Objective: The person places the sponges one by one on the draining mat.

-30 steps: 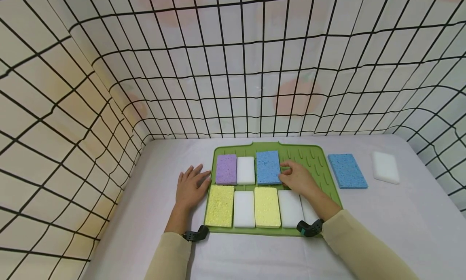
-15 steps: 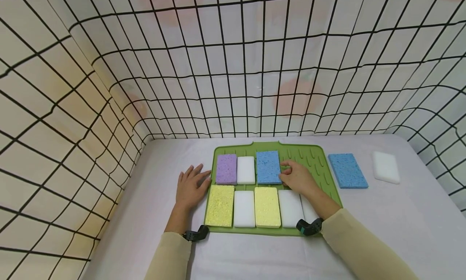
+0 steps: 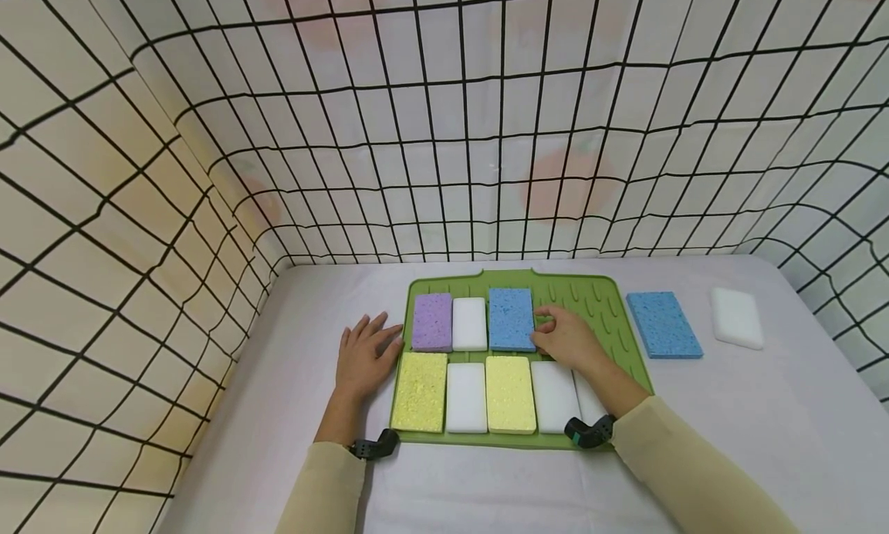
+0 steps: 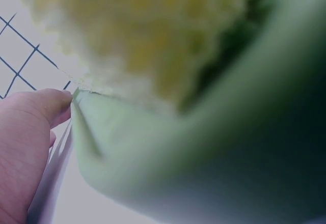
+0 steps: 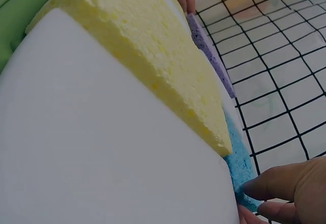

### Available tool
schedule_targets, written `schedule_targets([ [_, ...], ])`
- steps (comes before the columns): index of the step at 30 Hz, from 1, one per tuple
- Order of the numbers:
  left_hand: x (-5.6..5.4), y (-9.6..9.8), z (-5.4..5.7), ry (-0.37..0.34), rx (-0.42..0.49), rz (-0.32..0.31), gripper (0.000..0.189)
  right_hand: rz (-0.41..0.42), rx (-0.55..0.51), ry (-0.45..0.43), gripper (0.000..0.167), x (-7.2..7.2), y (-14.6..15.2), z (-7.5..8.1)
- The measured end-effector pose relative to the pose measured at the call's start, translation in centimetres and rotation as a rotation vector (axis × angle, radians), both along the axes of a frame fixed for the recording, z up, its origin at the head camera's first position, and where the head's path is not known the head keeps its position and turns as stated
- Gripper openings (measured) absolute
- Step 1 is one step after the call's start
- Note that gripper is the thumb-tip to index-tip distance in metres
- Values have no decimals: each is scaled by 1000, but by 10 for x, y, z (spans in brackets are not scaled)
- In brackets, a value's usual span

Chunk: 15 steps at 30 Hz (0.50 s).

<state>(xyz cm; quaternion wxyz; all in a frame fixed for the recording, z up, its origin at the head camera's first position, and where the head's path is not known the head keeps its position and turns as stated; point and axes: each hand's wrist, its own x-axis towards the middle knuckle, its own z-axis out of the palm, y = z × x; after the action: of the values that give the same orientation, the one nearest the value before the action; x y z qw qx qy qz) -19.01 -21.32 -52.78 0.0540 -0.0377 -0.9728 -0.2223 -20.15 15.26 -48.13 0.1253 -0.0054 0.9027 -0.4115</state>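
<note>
Fingertips of my right hand (image 3: 571, 343) touch the right edge of a blue sponge (image 3: 511, 320), which lies flat on a ribbed green mat (image 3: 597, 302). The right wrist view shows the thumb right at this blue sponge (image 5: 238, 165). My left hand (image 3: 363, 358) rests with spread fingers on the table, its thumb side at the mat's left edge; it holds nothing. A purple sponge (image 3: 432, 322) and a white sponge (image 3: 469, 325) lie left of the blue one. In front runs a row of yellow sponges (image 3: 510, 395) and white ones, the rightmost partly hidden under my right forearm.
Right of the mat, a second blue sponge (image 3: 664, 326) and a loose white sponge (image 3: 736, 319) lie on the white tabletop (image 3: 757, 410). A black wire grid (image 3: 479, 156) stands along the back and both sides.
</note>
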Motion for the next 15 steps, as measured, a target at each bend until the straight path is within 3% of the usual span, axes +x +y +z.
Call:
schedule_targets([
  [9,0,-1,0,3,6,-2,40,-19,19,50,54,1,14,5],
  [15,-2,-1,-2,12,4,1,40,-55,19,71,55,5,42,9],
])
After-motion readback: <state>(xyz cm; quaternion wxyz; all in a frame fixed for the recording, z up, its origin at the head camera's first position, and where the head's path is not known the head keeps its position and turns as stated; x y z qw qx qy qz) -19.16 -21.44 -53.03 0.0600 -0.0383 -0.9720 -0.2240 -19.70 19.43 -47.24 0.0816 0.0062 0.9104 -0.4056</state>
